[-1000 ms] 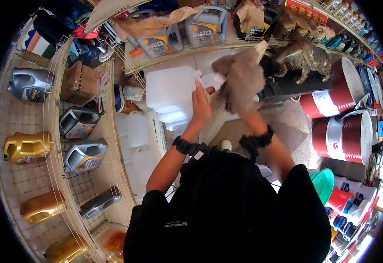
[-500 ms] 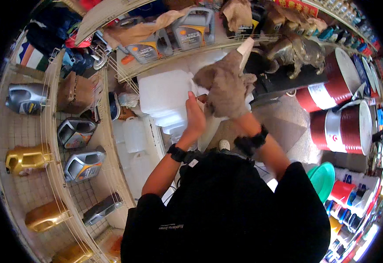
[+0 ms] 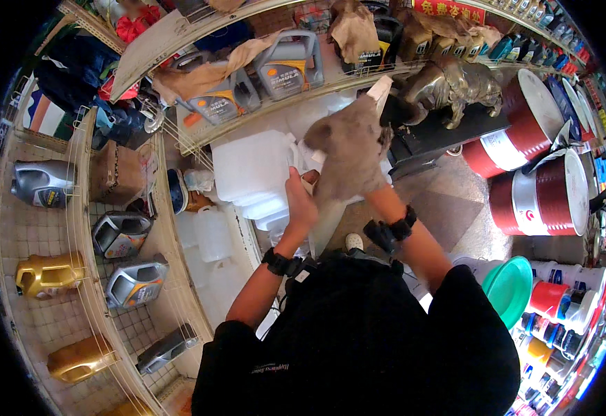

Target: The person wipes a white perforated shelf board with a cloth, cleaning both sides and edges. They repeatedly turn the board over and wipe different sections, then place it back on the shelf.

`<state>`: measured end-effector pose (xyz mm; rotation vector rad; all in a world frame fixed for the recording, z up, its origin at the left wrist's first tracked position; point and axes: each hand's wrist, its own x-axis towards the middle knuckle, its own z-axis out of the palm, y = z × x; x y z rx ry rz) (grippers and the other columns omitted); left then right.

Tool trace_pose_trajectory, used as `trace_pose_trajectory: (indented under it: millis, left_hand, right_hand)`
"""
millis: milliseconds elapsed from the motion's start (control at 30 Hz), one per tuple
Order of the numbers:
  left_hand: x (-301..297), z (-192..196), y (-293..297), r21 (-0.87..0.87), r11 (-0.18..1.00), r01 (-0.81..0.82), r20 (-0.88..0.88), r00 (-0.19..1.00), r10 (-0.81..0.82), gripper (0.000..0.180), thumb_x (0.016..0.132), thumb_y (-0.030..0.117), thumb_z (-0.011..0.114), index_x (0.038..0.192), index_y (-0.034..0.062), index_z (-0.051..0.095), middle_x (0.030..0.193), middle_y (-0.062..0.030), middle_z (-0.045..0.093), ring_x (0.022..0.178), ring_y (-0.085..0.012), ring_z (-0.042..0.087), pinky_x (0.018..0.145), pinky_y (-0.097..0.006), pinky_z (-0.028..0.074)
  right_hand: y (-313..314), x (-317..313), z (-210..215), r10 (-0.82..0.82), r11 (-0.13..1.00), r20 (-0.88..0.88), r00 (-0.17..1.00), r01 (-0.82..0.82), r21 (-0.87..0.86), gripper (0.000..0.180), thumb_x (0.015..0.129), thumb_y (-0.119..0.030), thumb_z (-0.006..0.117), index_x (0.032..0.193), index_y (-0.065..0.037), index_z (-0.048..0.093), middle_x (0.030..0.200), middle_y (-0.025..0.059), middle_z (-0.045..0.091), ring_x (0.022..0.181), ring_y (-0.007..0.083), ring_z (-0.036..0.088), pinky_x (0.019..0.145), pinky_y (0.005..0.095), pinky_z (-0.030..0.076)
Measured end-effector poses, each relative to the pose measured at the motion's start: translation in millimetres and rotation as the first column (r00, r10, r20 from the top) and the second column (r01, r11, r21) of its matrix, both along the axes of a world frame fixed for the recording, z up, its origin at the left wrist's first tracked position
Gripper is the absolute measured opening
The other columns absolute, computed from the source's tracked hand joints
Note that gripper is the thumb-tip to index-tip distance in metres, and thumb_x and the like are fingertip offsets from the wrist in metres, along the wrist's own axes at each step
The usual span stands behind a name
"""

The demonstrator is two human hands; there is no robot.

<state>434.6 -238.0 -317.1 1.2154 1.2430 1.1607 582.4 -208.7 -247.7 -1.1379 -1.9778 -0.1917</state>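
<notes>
A grey-brown, stained cloth (image 3: 350, 149) with a pale strip at its far corner hangs over my right hand (image 3: 385, 201) and hides its fingers. The cloth looks gripped from underneath. My left hand (image 3: 302, 208) is at the near left side of the cloth, its thumb pointing away from me. Its other fingers curl in shadow toward the cloth's edge and are only partly visible. Just beyond my left hand stand white translucent plastic jugs (image 3: 247, 166).
Grey oil jugs (image 3: 289, 69) line the shelf ahead, some under brown paper. Shelves on the left hold gold jugs (image 3: 49, 276) and grey jugs (image 3: 136, 283). A bronze animal statue (image 3: 448, 90) stands ahead right, near red drums (image 3: 552, 197). A green basin (image 3: 507, 291) is at the right.
The cloth has shifted slightly left and toward me and now hangs more spread out. Both hands stay close to it. The whole view has tilted a little.
</notes>
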Motion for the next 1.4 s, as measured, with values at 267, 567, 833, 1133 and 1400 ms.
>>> trace_pose_trajectory:
  millis: [267, 567, 833, 1133, 1400]
  left_hand:
    - [23, 19, 5, -0.131, 0.977, -0.169, 0.0, 0.985, 0.171, 0.067, 0.098, 0.052, 0.025, 0.098, -0.0056, 0.059, 0.09, -0.0134, 0.061, 0.084, -0.0194, 0.056, 0.083, -0.031, 0.043]
    - [38, 9, -11, -0.01, 0.943, -0.333, -0.037, 0.943, 0.332, 0.064, 0.099, 0.048, 0.02, 0.071, -0.0003, 0.051, 0.064, -0.0005, 0.045, 0.061, -0.0122, 0.042, 0.06, -0.026, 0.035]
    - [29, 13, -30, -0.063, 0.977, -0.205, -0.012, 0.979, 0.205, 0.07, 0.098, 0.052, 0.014, 0.067, 0.0018, 0.052, 0.062, 0.0003, 0.048, 0.06, -0.0118, 0.041, 0.058, -0.028, 0.034]
    - [34, 31, -42, -0.095, 0.965, -0.246, -0.062, 0.969, 0.241, 0.072, 0.097, 0.055, 0.012, 0.067, 0.0022, 0.052, 0.066, -0.0009, 0.054, 0.063, -0.0125, 0.048, 0.062, -0.026, 0.038]
    - [-43, 13, -53, -0.148, 0.973, -0.179, 0.237, 0.948, 0.211, 0.056, 0.099, 0.049, 0.032, 0.098, -0.0025, 0.054, 0.083, -0.0078, 0.056, 0.08, -0.0174, 0.052, 0.082, -0.033, 0.043]
  right_hand:
    - [65, 126, -59, -0.289, 0.868, -0.057, 0.956, 0.236, -0.438, 0.028, 0.083, -0.019, 0.06, 0.108, -0.005, 0.059, 0.104, 0.0094, 0.06, 0.096, 0.0265, 0.056, 0.083, 0.0367, 0.045]
    - [0, 33, -54, -0.066, 0.93, -0.101, 0.993, 0.025, -0.366, 0.032, 0.088, -0.02, 0.054, 0.115, -0.003, 0.056, 0.115, 0.0119, 0.058, 0.106, 0.0282, 0.052, 0.089, 0.0375, 0.041]
    - [64, 148, -105, -0.28, 0.846, -0.18, 0.943, 0.154, -0.511, 0.037, 0.09, -0.021, 0.052, 0.122, -0.004, 0.05, 0.123, 0.012, 0.052, 0.113, 0.0276, 0.047, 0.094, 0.0364, 0.038]
    - [124, 149, -103, -0.391, 0.901, -0.385, 0.836, 0.263, -0.345, 0.044, 0.091, -0.022, 0.051, 0.131, -0.006, 0.043, 0.131, 0.0122, 0.045, 0.121, 0.027, 0.041, 0.1, 0.0352, 0.034]
    - [74, 182, -79, -0.297, 0.932, -0.405, 0.865, 0.171, -0.318, 0.05, 0.093, -0.024, 0.05, 0.138, -0.007, 0.036, 0.139, 0.0123, 0.04, 0.128, 0.0264, 0.036, 0.105, 0.0342, 0.03]
